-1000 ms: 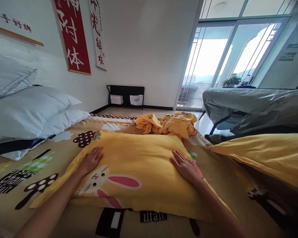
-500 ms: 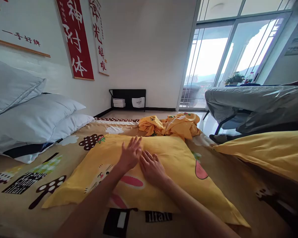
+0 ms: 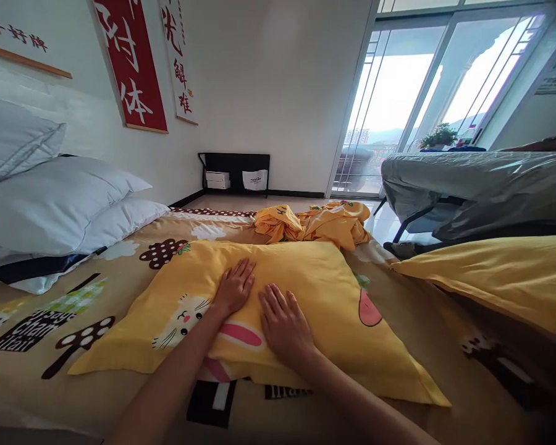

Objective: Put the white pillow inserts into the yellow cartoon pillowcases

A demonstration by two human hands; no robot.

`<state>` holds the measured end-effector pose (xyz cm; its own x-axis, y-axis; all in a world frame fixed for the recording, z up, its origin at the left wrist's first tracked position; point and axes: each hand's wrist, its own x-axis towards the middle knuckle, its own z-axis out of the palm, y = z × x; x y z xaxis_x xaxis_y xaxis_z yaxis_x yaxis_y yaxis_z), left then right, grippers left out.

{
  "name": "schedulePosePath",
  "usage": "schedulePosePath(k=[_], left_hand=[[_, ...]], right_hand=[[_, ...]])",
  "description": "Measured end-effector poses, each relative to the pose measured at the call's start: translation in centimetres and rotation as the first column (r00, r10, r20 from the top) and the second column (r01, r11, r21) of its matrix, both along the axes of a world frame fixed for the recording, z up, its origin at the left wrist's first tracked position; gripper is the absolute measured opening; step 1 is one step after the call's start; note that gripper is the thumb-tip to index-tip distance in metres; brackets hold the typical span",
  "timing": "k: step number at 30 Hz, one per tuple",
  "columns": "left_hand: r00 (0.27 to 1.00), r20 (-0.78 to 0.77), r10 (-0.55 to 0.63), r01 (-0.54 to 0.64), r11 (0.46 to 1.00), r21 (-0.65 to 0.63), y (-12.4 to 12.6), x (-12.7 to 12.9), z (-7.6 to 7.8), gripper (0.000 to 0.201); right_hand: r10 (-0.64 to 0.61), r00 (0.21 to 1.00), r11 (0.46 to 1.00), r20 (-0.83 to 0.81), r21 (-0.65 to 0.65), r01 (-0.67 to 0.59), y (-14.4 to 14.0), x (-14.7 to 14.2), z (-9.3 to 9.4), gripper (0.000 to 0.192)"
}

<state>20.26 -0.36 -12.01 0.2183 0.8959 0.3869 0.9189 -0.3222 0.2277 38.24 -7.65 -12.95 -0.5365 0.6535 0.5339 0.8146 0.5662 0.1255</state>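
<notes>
A yellow pillow [image 3: 327, 272] with a printed rabbit face and pink ears lies flat on the bed [image 3: 97, 408] in front of me. My left hand [image 3: 235, 287] rests palm down on its middle, fingers stretched out, just above the rabbit print. To the right of it, a short gap away, my right hand [image 3: 285, 324] also presses flat on the pillow, fingers extended. Neither hand grips anything. The brown patterned sheet shows all around the pillow.
Crumpled yellow cloth [image 3: 336, 222] lies beyond the pillow. White pillows [image 3: 60, 201] are stacked at left against the wall. Another yellow pillow [image 3: 500, 266] is at right. Behind it stands a plastic-covered table [image 3: 482, 179]. A low black rack [image 3: 235, 170] stands by the far wall.
My hands have come apart: the left has moved a little left and lies flat, where its fingers were raised beside the right hand. The view has tilted slightly downward.
</notes>
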Motion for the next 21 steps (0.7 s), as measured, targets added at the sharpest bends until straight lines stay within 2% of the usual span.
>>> schedulePosePath(k=[5,10,13,17,21], left_hand=[[0.992,-0.103,0.072,-0.07,0.997,0.029,-0.2,-3.3,-1.1,0.053],[0.957,-0.145,0.251,-0.26,0.965,-0.044,-1.3,-8.6,-1.9,0.054],[0.936,-0.169,0.31,-0.331,0.937,-0.114,-2.0,-11.2,-2.2,0.058],[0.916,-0.113,0.384,-0.4,0.888,-0.228,-2.3,-14.5,-2.9,0.061],[0.912,-0.05,0.407,-0.401,0.861,-0.313,-3.0,-19.1,-4.3,0.067]], right_hand=[[-0.012,1.0,0.988,-0.019,0.154,0.015,-0.1,0.3,-0.7,0.044],[-0.012,1.0,0.983,-0.021,0.184,0.016,-0.1,0.2,-0.6,0.042],[-0.011,1.0,0.983,-0.024,0.185,0.015,-0.1,0.2,-0.7,0.042],[-0.011,0.999,0.982,-0.032,0.187,0.017,-0.2,0.4,-0.9,0.042],[-0.013,0.999,0.982,-0.041,0.188,0.021,-0.3,0.6,-0.8,0.042]])
